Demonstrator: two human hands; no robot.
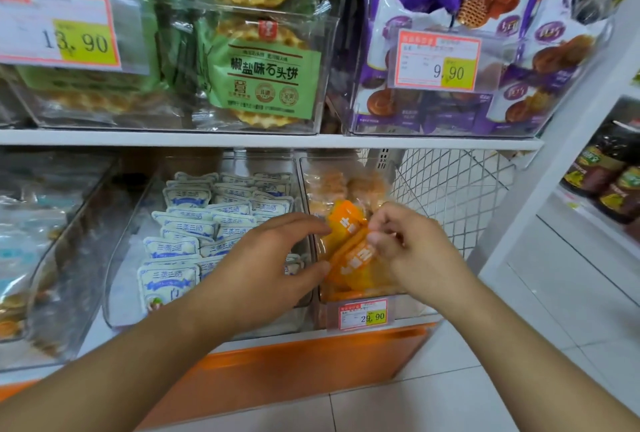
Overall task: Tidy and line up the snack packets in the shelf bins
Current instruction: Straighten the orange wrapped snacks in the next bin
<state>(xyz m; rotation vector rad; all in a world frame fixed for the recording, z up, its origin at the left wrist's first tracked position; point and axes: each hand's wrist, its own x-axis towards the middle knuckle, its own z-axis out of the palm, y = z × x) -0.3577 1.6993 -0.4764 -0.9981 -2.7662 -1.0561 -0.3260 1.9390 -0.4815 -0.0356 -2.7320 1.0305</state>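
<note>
- My left hand pinches the orange packets from the side, in the clear bin on the lower shelf
- My right hand curls round their top edge
- White packets fill the next bin

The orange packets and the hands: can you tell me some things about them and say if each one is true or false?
1. Both hands are on the orange packets. True: the left hand and the right hand pinch them from either side.
2. The orange packets are on the top shelf. False: they are in a clear bin on the lower shelf.
3. The price tag on that bin reads 29.90. True.
4. The white and blue packets are to the right of the orange ones. False: they fill the bin to the left.
5. The green packets are on the upper shelf. True.
</note>
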